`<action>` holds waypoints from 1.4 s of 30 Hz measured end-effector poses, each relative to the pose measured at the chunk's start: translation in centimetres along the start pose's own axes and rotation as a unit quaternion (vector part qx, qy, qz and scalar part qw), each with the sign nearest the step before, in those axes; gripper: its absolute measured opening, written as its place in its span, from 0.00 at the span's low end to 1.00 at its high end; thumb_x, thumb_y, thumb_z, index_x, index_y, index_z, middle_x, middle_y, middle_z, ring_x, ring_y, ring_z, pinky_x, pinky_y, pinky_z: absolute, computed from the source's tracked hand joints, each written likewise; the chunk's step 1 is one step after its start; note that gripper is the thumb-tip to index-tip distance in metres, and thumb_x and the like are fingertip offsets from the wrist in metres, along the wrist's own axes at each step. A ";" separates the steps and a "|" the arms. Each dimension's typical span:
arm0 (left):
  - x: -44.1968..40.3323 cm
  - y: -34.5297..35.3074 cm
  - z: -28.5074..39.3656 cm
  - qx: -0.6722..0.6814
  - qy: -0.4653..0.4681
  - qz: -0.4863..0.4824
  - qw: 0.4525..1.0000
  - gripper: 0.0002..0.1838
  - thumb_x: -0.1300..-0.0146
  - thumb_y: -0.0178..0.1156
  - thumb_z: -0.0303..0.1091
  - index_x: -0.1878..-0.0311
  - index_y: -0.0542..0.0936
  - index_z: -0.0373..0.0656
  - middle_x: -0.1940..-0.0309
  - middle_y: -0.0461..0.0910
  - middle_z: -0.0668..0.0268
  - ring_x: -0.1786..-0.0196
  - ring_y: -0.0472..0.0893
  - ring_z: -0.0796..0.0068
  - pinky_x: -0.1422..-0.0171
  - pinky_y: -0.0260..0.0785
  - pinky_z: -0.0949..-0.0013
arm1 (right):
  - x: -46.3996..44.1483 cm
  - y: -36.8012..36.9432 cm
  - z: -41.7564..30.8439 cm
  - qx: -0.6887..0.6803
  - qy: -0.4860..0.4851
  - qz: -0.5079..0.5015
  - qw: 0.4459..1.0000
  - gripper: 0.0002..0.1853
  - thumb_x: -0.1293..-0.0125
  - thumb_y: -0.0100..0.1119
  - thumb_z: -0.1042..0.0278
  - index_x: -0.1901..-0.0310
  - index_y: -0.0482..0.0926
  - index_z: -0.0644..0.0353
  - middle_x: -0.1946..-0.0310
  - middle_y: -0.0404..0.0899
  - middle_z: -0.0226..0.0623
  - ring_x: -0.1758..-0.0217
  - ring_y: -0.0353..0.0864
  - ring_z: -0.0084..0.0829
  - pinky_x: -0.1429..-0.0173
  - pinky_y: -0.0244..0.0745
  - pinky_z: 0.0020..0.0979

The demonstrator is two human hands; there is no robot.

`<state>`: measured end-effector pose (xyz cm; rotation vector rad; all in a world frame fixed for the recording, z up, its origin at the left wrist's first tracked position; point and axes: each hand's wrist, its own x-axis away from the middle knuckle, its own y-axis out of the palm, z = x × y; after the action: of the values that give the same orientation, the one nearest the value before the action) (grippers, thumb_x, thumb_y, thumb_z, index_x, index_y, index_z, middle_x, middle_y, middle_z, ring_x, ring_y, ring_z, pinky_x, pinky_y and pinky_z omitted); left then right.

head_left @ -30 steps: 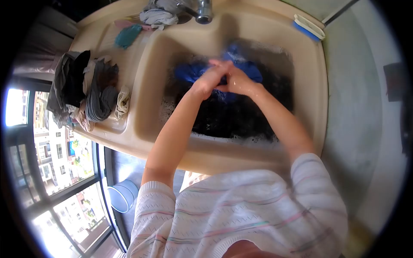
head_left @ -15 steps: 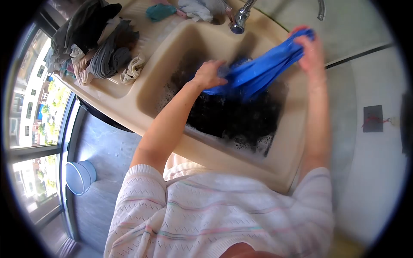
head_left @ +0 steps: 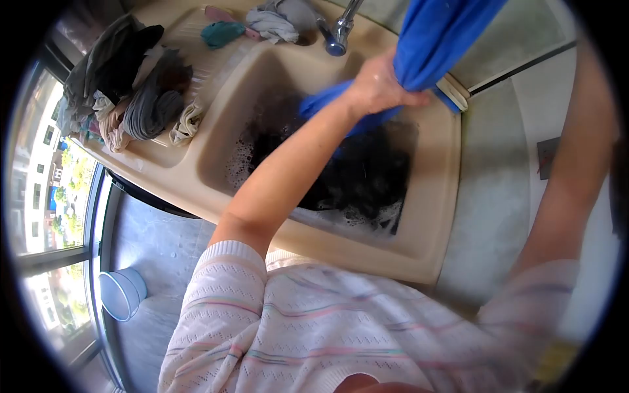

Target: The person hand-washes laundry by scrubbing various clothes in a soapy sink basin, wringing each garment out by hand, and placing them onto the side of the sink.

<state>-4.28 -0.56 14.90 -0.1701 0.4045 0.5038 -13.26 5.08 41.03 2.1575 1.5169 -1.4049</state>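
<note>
A wet blue cloth (head_left: 436, 49) is stretched upward over the sink, bunched where my left hand (head_left: 382, 84) closes round it. Its lower end trails below that hand toward the dark, sudsy water (head_left: 360, 177) in the beige sink basin (head_left: 432, 190). The upper part runs out of the picture at the top. My right forearm reaches up along the right side, and the hand at its end is outside the view.
A chrome faucet (head_left: 339, 39) stands at the back of the sink. Grey, black and cream clothes (head_left: 154, 108) are heaped on the ribbed drainboard at left, with a teal cloth (head_left: 219, 34) and a grey one (head_left: 272, 25) behind. A light-blue bucket (head_left: 122, 293) is on the floor by the window.
The blue cloth has been lifted higher out of the water. My right hand has gone up out of view, while my left hand has moved up and right, now gripping the cloth.
</note>
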 end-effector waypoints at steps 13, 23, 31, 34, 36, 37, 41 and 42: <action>8.7 -5.4 -18.5 -0.481 -0.411 -0.152 0.759 0.15 0.54 0.59 0.35 0.61 0.80 0.40 0.59 0.79 0.52 0.53 0.78 0.58 0.49 0.71 0.62 | 38.5 1.4 30.7 0.173 0.544 0.061 0.819 0.27 0.50 0.59 0.71 0.44 0.70 0.52 0.49 0.72 0.41 0.46 0.70 0.33 0.45 0.68 0.37; 11.3 -4.5 -23.5 -0.538 -0.414 -0.187 0.710 0.18 0.54 0.62 0.37 0.59 0.78 0.39 0.59 0.78 0.53 0.53 0.78 0.58 0.49 0.71 0.60 | 43.0 7.8 32.4 0.231 0.710 -0.157 0.647 0.28 0.43 0.54 0.47 0.42 0.69 0.47 0.39 0.63 0.39 0.37 0.63 0.39 0.39 0.60 0.51; 0.1 -5.1 -5.0 -0.379 -0.208 -0.158 0.888 0.27 0.69 0.64 0.33 0.58 0.76 0.35 0.67 0.79 0.49 0.59 0.79 0.55 0.54 0.71 0.63 | 24.9 4.0 18.7 -0.021 0.380 -0.220 0.898 0.46 0.55 0.69 0.66 0.34 0.53 0.61 0.34 0.55 0.40 0.29 0.48 0.34 0.28 0.42 0.32; -3.4 -4.2 3.1 -0.363 -0.119 -0.168 0.909 0.25 0.69 0.63 0.30 0.60 0.75 0.32 0.70 0.79 0.52 0.63 0.80 0.57 0.57 0.71 0.65 | 17.4 3.7 13.1 0.032 0.158 -0.237 0.958 0.47 0.57 0.71 0.69 0.35 0.55 0.60 0.39 0.62 0.37 0.35 0.57 0.31 0.32 0.51 0.31; -5.2 -4.7 6.0 -0.318 -0.015 -0.215 0.923 0.23 0.64 0.66 0.32 0.61 0.77 0.32 0.70 0.80 0.55 0.64 0.80 0.65 0.60 0.71 0.68 | 14.3 3.8 10.7 0.077 0.100 -0.252 0.960 0.48 0.59 0.72 0.70 0.36 0.54 0.62 0.41 0.64 0.39 0.38 0.62 0.31 0.35 0.57 0.29; -6.3 -5.1 8.1 -0.359 -0.050 -0.276 0.890 0.21 0.61 0.68 0.36 0.64 0.79 0.32 0.72 0.80 0.55 0.65 0.80 0.66 0.63 0.71 0.68 | 12.7 3.9 9.2 0.095 0.106 -0.270 0.952 0.50 0.60 0.72 0.71 0.35 0.52 0.65 0.40 0.61 0.43 0.37 0.61 0.31 0.35 0.56 0.28; -7.2 -6.3 6.8 -0.207 -0.130 -0.316 0.917 0.33 0.65 0.67 0.33 0.51 0.72 0.31 0.66 0.79 0.52 0.60 0.78 0.61 0.55 0.70 0.67 | 13.1 3.8 10.1 0.068 0.137 -0.250 0.956 0.51 0.61 0.72 0.73 0.34 0.51 0.62 0.39 0.61 0.40 0.36 0.59 0.30 0.33 0.53 0.29; -6.7 -6.4 4.4 -0.170 -0.136 -0.328 0.919 0.30 0.65 0.65 0.31 0.54 0.73 0.30 0.64 0.78 0.54 0.58 0.78 0.65 0.53 0.70 0.68 | 14.6 4.4 11.2 0.069 0.168 -0.241 0.953 0.51 0.62 0.72 0.74 0.34 0.52 0.59 0.42 0.64 0.39 0.37 0.61 0.32 0.33 0.53 0.30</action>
<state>-4.93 -7.88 22.09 -0.5442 -0.0304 -0.0759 -15.70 5.99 22.25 2.2995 2.2575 -1.3446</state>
